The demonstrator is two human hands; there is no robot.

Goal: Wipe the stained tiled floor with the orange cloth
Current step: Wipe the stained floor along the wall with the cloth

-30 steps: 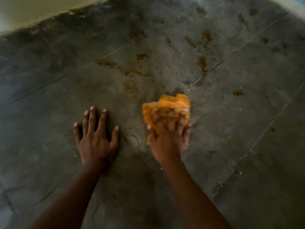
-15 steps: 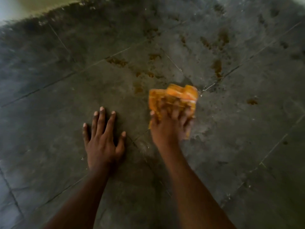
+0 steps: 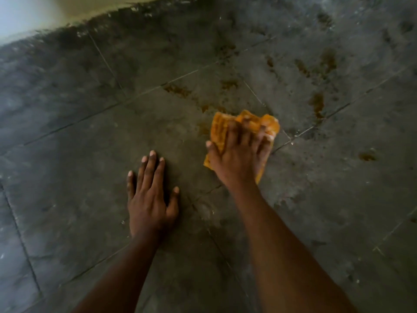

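- On the tiled floor (image 3: 90,154), right of centre, we note the orange cloth (image 3: 220,129): bunched and folded on itself, creased, bright orange with paler patches at its far right edge, and somewhat blurred.
- We see the cloth lying flat against the floor just beside a crossing of grout lines (image 3: 291,137), its far edge close to a cluster of brown stains (image 3: 176,89).
- Right hand (image 3: 237,159): laid over the cloth, fingers (image 3: 230,134) spread and bent down over its folds, thumb out to the left; the grip holds the cloth against the floor. Orange shows past the fingertips and at the lower right beside the wrist.
- Left hand (image 3: 149,199): flat on a bare tile, fingers straight and slightly fanned, thumb apart, grip wide and holding nothing. It sits near the cloth, not touching it.
- Floor surface: dark grey tiles, mottled, with thin pale grout lines running diagonally. Brown blotches scatter beyond and to the right of the cloth, one larger patch (image 3: 317,105) farther right.
- We mark a pale wall (image 3: 67,10) at the top left, with dark grime along its base.
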